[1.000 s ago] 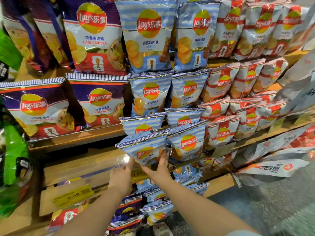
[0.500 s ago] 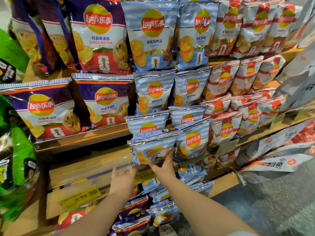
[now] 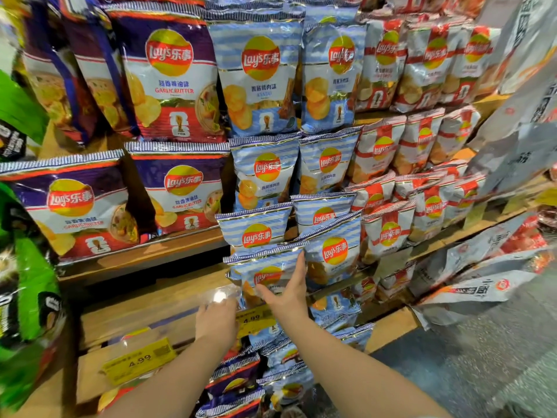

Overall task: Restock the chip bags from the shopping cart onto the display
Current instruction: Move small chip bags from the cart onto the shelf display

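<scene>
A small blue-striped chip bag (image 3: 265, 271) stands at the front of the lower wooden shelf (image 3: 144, 300), lowest in a stepped column of blue bags (image 3: 256, 230). My right hand (image 3: 286, 292) presses flat against its front with straight, spread fingers. My left hand (image 3: 215, 322) is just below and left of the bag, at the shelf edge, fingers turned away so their hold is unclear. Below my forearms, more blue and purple bags (image 3: 238, 375) lie piled; the cart itself is hidden.
Purple garlic-butter bags (image 3: 180, 191) fill the shelves to the left, red-and-white bags (image 3: 388, 233) those to the right. Yellow price tags (image 3: 140, 360) sit on the shelf fronts. Green bags (image 3: 30, 285) hang at far left. White sacks (image 3: 482, 291) lean at right above the grey floor.
The blue bag has been shifted right and set more upright on the shelf. My right hand moved up onto its front; my left hand dropped off it to the shelf edge.
</scene>
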Tool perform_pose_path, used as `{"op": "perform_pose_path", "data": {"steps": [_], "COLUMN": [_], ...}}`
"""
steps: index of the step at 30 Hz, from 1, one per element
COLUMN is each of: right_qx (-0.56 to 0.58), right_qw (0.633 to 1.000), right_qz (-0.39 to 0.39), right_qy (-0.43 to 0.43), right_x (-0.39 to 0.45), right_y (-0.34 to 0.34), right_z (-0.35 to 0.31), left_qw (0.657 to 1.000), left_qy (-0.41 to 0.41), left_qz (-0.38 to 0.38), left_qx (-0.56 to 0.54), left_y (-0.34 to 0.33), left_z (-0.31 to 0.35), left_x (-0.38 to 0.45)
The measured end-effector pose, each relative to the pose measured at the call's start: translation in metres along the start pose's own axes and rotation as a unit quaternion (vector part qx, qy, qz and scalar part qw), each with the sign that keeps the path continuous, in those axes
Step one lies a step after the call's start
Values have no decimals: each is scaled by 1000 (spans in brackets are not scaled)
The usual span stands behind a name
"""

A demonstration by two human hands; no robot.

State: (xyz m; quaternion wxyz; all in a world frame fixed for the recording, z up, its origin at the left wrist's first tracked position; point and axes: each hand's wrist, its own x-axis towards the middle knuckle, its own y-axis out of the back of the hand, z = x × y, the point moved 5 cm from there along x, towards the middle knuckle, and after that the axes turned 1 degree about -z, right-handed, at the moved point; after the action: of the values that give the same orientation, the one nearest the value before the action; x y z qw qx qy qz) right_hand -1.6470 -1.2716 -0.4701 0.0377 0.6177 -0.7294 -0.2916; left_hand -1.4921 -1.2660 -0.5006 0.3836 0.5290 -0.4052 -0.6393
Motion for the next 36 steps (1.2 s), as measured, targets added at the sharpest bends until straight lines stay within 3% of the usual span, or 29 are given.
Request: {"op": "perform_pose_path", "data": {"steps": [4, 8, 13, 17, 21, 24, 29, 31, 36], "right_qx": [-14, -24, -128, -237, -289, -297, -390, -413, -391], "right_qw": [1000, 999, 990, 966, 943, 929, 902, 893, 899], "right_qz": [-14, -18, 8, -3, -14, 18, -12, -68, -131], "right_qy": [-19, 17, 55, 105, 162, 220, 187, 163, 148], "right_x": [6, 2, 0, -4, -8, -5, 14, 15, 18], "right_y": [5, 11, 11, 8, 3, 7, 10, 11, 17], "right_z": [-2, -4, -5, -2, 2, 3, -5, -6, -19], "left_qw": [1000, 999, 998, 988, 959, 934, 969, 974, 984], "left_qy": [23, 23, 25, 11, -62, -161, -143, -119, -103], "left_qz": [-11, 10, 50, 137, 253, 312, 183, 125, 61], "left_qx": [-7, -26, -18, -74, -111, -62, 81, 147, 131], "left_y": [-2, -4, -4, 7, 22, 37, 60, 62, 68], "left_z": [-2, -3, -1, 4, 12, 31, 44, 43, 35], "left_x": [4, 4, 2, -4, -16, -25, 2, 10, 16]}}
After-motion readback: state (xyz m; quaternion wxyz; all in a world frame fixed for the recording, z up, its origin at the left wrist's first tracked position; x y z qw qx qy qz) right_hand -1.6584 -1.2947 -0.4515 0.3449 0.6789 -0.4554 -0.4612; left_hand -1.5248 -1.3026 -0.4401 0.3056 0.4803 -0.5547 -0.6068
